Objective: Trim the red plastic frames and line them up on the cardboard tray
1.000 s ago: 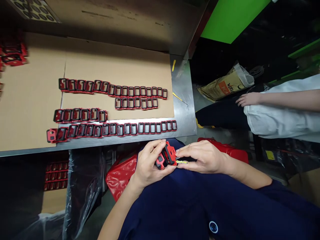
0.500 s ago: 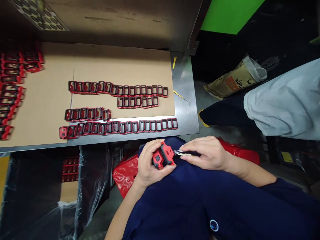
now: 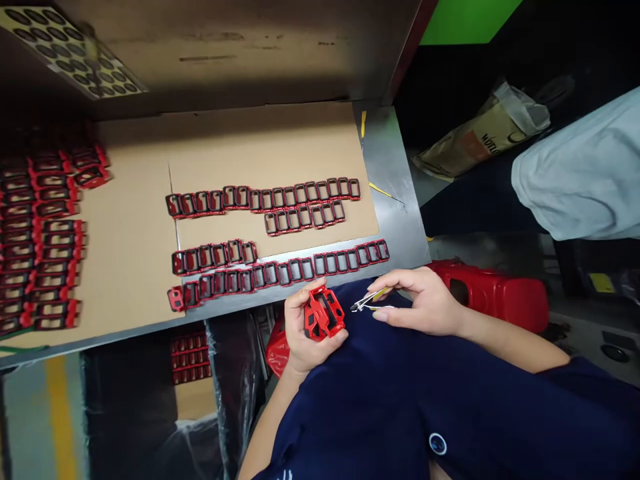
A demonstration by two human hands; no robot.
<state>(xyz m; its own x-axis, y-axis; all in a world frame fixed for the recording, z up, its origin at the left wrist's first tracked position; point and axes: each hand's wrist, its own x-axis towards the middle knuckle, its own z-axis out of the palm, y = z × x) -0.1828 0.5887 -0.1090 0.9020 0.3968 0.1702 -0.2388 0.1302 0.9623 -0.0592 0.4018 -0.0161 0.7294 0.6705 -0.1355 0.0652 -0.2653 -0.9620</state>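
One red-and-black plastic frame (image 3: 324,312) is in the left hand (image 3: 303,345), above the lap and just off the near edge of the metal desk (image 3: 391,157). That grip is closed around it, fingers over the far end and thumb along the near one, probably so that the side facing the tool lies uncovered. The right hand (image 3: 431,305) pinches a slim silver tweezers-like tool (image 3: 362,303) between thumb and fingers, its tips pointing at the frame but apart from it; the hold well back seems meant to leave those tips in sight. On the desk, rows of similar frames (image 3: 219,283) stand side by side, openings showing, likely for easy reach. Most rest on a cardboard sheet (image 3: 280,147), perhaps against scratches, though the nearest row lies largely on bare metal.
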